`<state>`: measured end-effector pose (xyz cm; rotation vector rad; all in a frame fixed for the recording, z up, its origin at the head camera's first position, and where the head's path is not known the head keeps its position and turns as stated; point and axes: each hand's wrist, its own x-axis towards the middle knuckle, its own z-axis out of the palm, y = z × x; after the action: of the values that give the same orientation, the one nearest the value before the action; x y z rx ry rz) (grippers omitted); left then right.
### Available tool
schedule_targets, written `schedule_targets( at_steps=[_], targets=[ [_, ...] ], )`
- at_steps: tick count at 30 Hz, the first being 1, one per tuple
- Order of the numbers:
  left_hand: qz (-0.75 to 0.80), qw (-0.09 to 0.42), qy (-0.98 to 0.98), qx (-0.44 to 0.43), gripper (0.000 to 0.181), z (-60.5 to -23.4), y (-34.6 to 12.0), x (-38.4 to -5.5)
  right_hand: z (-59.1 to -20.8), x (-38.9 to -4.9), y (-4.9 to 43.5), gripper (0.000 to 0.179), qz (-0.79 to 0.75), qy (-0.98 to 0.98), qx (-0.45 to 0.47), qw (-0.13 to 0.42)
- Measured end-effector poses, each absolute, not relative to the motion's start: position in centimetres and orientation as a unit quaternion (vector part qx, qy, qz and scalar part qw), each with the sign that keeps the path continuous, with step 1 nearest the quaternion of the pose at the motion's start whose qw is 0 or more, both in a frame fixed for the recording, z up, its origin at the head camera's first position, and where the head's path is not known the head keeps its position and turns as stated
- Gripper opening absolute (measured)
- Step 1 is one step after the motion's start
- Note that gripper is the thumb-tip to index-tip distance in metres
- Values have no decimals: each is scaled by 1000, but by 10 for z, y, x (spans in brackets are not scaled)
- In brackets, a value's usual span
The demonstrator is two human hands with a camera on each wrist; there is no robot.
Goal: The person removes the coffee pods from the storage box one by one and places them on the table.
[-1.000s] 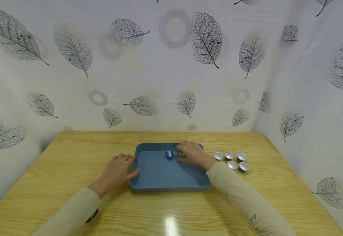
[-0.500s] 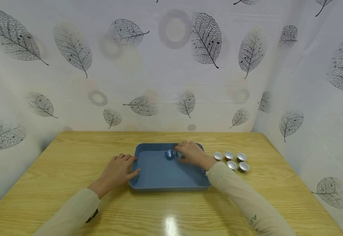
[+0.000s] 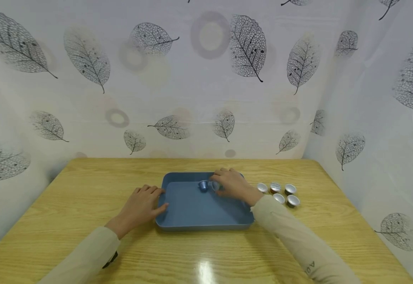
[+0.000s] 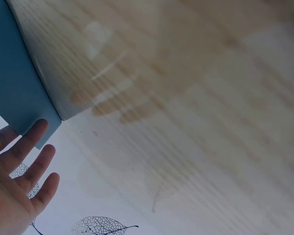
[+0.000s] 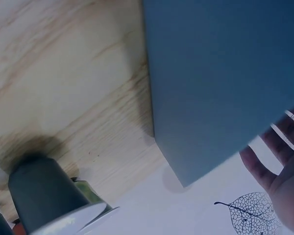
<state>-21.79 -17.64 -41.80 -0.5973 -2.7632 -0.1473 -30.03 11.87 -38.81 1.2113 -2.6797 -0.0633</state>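
In the head view a blue tray (image 3: 196,211) lies on the table. My left hand (image 3: 139,206) rests at its left side, fingers spread and relaxed, with fingertips at the rim. In the left wrist view its fingertips (image 4: 38,128) touch the tray's outer wall. My right hand (image 3: 233,184) reaches over the tray's back right part. Its thumb and fingers pinch a coffee capsule (image 3: 215,185) with a pale rim; the hand hides most of it. Just left of it, a blue coffee capsule (image 3: 203,187) sits in the tray.
Several coffee capsules (image 3: 278,198) stand lid up on the table to the right of the tray, near the right forearm; a dark one (image 5: 46,193) shows close in the right wrist view. A leaf-patterned curtain (image 3: 192,86) hangs behind the wooden table (image 3: 114,177).
The capsule in my right hand has turned: its green side showed earlier, and now the pale rim faces more toward the blue capsule. The left hand and tray stay put.
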Motion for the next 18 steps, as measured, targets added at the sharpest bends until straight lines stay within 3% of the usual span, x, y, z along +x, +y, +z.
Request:
schedule_targets(
  at_steps=[18],
  targets=[
    [-51,162,-962,-212,42,-418,-177,-218,-383,-292,135,40,-14,-900,418,127]
  ],
)
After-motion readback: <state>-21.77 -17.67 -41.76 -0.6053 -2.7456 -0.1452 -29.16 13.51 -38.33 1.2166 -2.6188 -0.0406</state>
